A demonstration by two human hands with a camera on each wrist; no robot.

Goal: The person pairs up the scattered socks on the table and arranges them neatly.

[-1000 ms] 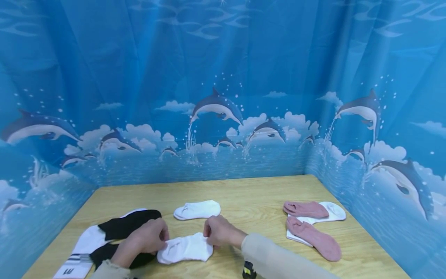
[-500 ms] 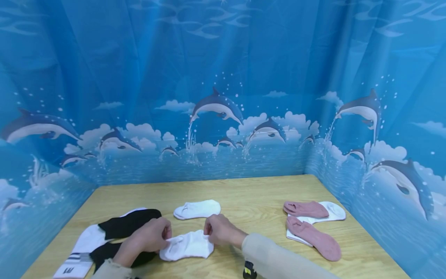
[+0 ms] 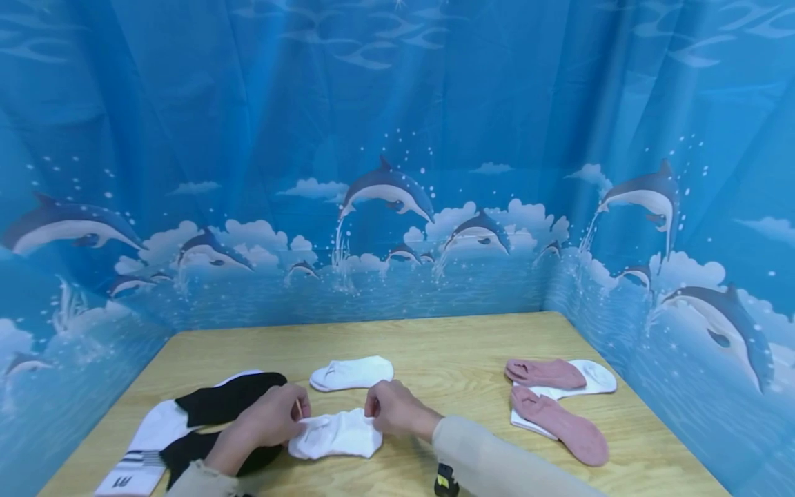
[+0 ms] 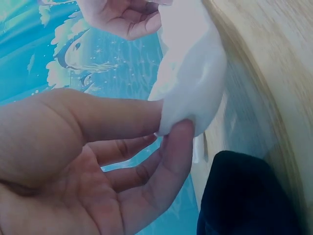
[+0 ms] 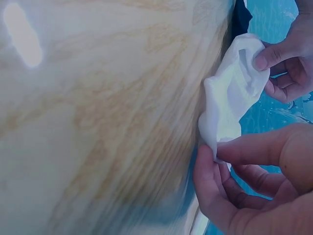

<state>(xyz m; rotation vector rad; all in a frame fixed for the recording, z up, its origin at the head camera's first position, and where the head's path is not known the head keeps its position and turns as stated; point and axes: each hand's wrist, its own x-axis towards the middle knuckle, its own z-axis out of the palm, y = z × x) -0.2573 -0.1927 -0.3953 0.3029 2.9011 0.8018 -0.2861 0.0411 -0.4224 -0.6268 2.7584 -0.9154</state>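
A short white sock is stretched sideways between both hands near the front of the table. My left hand pinches its left end between thumb and fingertips, as the left wrist view shows on the white sock. At the other end, my right hand grips the edge with thumb and forefinger. The right wrist view shows the sock hanging slightly slack between the two pinches. Just behind lies a second white ankle sock, flat on the wood.
Black socks overlap white striped socks on the left, partly behind my left forearm. Two pink socks lie across white ones on the right. A blue dolphin-print curtain borders the wooden table.
The held sock has shifted slightly away from me and a little to the right. Both hands keep their pinch, and the left has moved slightly up and right.
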